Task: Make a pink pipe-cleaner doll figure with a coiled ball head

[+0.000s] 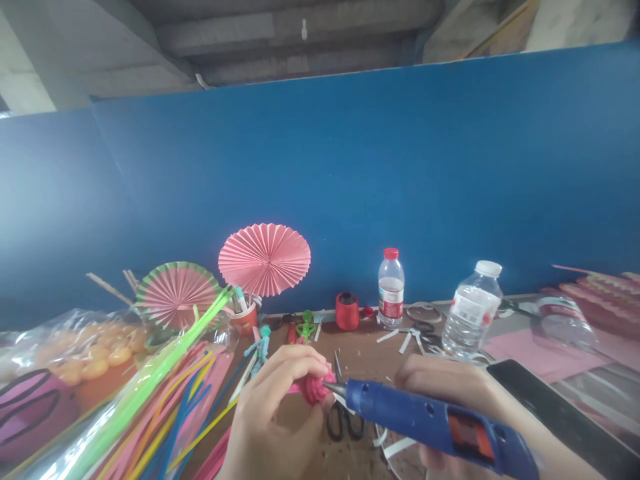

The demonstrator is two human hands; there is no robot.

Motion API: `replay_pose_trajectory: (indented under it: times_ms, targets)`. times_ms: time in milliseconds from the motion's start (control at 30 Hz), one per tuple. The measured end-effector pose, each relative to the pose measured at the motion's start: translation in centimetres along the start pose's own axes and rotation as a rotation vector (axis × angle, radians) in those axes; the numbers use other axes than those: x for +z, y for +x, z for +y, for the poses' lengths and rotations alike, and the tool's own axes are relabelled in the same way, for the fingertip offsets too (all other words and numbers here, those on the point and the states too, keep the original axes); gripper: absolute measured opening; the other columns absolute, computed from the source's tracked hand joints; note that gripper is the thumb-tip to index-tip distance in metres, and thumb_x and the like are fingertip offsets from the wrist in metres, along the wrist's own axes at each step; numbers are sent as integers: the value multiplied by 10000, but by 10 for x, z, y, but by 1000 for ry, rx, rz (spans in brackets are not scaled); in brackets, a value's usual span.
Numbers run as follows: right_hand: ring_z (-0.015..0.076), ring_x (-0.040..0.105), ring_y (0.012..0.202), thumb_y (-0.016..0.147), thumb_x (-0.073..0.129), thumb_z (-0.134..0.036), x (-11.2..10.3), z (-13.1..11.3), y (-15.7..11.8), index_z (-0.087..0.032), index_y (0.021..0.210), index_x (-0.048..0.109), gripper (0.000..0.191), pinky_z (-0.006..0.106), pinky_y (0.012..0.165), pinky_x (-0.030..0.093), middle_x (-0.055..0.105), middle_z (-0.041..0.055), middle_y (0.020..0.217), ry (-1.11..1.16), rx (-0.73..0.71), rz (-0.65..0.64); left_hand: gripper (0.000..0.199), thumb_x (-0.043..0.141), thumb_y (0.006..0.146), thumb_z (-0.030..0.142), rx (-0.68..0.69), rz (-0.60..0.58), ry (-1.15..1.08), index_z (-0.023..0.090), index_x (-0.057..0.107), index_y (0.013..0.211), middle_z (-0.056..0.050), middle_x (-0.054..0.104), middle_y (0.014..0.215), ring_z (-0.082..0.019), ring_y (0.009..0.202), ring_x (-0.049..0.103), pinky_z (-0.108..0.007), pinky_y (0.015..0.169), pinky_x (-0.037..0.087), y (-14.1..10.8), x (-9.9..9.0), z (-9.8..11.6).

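Observation:
My left hand (283, 410) is closed around a small pink rolled flower (316, 388), apparently of pipe cleaner or ribbon, pinched between thumb and fingers. From the right, my right hand (445, 387) grips a blue hot glue gun (420, 417), whose metal nozzle points left and meets the flower's side. The fingers under the glue gun are partly hidden by its body. Just below the nozzle, black-handled scissors (345, 421) lie on the brown table (365, 353).
Bundled coloured pipe cleaners (165, 413) fill the left side. Behind stand pink paper fans (265, 260), a pen cup (245, 319), a red ribbon spool (347, 311), and water bottles (391, 290). A black phone (555, 413) lies at right. White paper strips (400, 447) are scattered about.

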State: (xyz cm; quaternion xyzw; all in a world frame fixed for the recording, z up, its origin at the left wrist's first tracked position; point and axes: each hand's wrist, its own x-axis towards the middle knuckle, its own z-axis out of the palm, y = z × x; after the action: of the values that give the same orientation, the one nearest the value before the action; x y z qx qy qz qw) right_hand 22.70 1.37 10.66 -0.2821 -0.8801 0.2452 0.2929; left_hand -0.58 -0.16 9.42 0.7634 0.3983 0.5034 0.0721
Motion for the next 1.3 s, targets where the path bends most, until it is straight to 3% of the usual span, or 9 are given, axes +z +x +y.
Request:
replay_pose_trajectory:
  times_ms: [233, 433, 633, 900, 1067, 1300]
  targets:
    - [128, 508, 507, 784, 507, -511, 14, 14, 2, -197, 656, 609, 355, 232, 452, 416, 551, 17, 603, 44, -81, 223, 262, 570, 663, -4, 28, -38, 74, 186, 585, 841, -51, 627, 852, -182, 811, 601, -277, 724, 498, -3, 0, -2]
    - [134, 546, 596, 811, 514, -461, 8, 21, 1, -159, 753, 605, 321, 222, 534, 449, 579, 57, 698, 65, -96, 77, 286, 542, 664, -33, 59, -34, 49, 176, 575, 857, -48, 613, 853, -167, 820, 593, -276, 721, 505, -3, 0, -3]
    - [134, 553, 615, 803, 537, -430, 5, 21, 1, -165, 782, 607, 275, 216, 554, 455, 581, 53, 714, 69, -84, 42, 278, 554, 673, -12, 35, -45, 51, 193, 571, 861, -36, 620, 867, -160, 827, 605, -254, 719, 514, -3, -1, 0]
    - [157, 563, 640, 781, 573, -363, 3, 13, 1, -176, 792, 612, 191, 243, 570, 465, 597, 63, 728, 58, -53, 43, 429, 561, 707, 48, -143, 24, -114, 240, 463, 1078, -8, 634, 864, -140, 744, 644, -241, 677, 552, -7, 7, 0]
    - [134, 526, 566, 724, 595, -256, 2, 0, 0, -179, 700, 564, 87, 238, 532, 426, 573, 23, 672, 15, 16, 30, 439, 567, 703, 48, -139, 24, -86, 240, 458, 1082, -12, 635, 872, -139, 761, 642, -251, 708, 548, -7, 6, -1]
    - [98, 471, 513, 755, 557, -290, 1, -12, -6, -187, 723, 520, 114, 196, 451, 372, 528, -11, 643, -39, 201, -48, 402, 567, 672, 41, -151, 81, -131, 228, 515, 1023, 1, 652, 828, -131, 711, 645, -230, 671, 543, -9, 8, 1]
